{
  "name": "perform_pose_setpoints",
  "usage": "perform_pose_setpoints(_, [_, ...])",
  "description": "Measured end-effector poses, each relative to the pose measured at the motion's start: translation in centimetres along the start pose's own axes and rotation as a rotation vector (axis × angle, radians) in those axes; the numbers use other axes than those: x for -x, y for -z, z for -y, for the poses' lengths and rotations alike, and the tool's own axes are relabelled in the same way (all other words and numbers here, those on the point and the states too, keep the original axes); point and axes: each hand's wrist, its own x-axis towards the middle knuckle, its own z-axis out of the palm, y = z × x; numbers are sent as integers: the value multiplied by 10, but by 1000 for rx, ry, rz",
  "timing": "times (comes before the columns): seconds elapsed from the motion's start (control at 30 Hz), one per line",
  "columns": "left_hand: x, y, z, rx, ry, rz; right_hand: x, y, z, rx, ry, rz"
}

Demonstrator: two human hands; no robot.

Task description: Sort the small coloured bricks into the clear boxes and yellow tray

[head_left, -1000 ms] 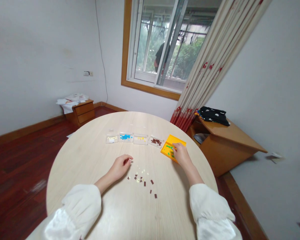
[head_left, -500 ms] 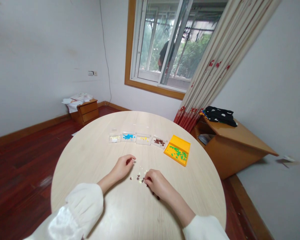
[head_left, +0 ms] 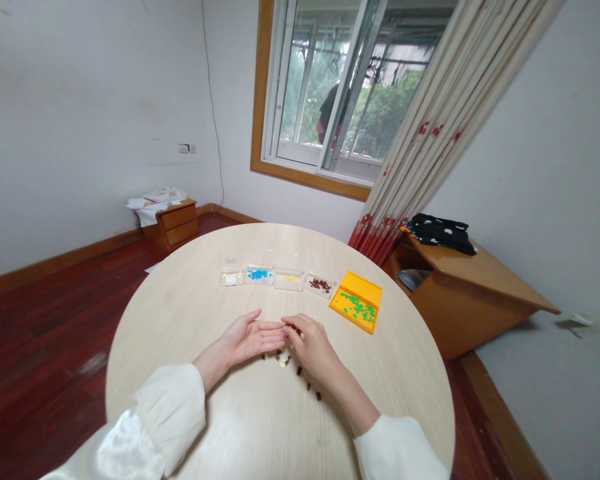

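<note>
Over the middle of the round desk (head_left: 260, 420), the left hand (head_left: 243, 340) is spread out flat, palm up, with a tiny yellow bit (head_left: 276, 331) at its fingers. The right hand (head_left: 310, 343) is curled by those fingertips; I can't tell what it is holding. Just below the hands, brown pieces (head_left: 299, 371) and pale pieces (head_left: 283, 361) lie on the desk. Farther out, four clear boxes (head_left: 287, 289) sit in a row, with pale, blue, yellow and brown bits inside. Right beside them, an orange tray (head_left: 363, 287) has green bits (head_left: 361, 309).
</note>
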Motion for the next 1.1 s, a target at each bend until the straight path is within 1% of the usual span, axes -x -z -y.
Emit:
perform_pose_setpoints(0.1, [-2,1,-5,70,-45,-80,2,3,-8,-19,-42,-52])
perform_pose_setpoints(0.17, [0,0,-17,113,-122,-154,6,7,-15,-43,-81,-80])
perform_pose_setpoints(0.27, [3,-3,-49,153,-298,-275,13,9,-27,-85,-140,-127])
perform_pose_setpoints(0.33, [5,-5,-73,172,-405,-329,17,9,-34,-104,-170,-152])
perform_pose_setpoints(0.4, [6,-8,-93,186,-469,-378,19,7,-39,-115,-183,-161])
perform_pose_setpoints(0.47, [5,-12,-108,201,-515,-425,21,6,-40,-124,-183,-164])
perform_pose_setpoints(0.57, [4,-18,-118,203,-548,-470,22,7,-41,-136,-182,-177])
perform_pose_setpoints(0.67, [2,-16,-122,130,-555,-503,23,8,-42,-142,-178,-183])
perform_pose_setpoints(0.73, [2,-9,-124,-21,-571,-542,23,9,-42,-148,-173,-184])
perform_pose_setpoints(0.8, [1,3,-127,-349,-643,-644,23,9,-43,-157,-172,-188])
perform_pose_setpoints(0.87, [-1,17,-131,-728,-737,-783,23,9,-42,-162,-174,-190])
perform_pose_setpoints(0.93, [-4,29,-135,-956,-793,-886,23,9,-41,-163,-175,-186])
perform_pose_setpoints(1.03, [-7,40,-141,-1167,-808,-957,22,9,-40,-164,-176,-176])
perform_pose_setpoints(1.1, [-10,41,-147,-1369,-787,-957,23,8,-39,-165,-180,-172])
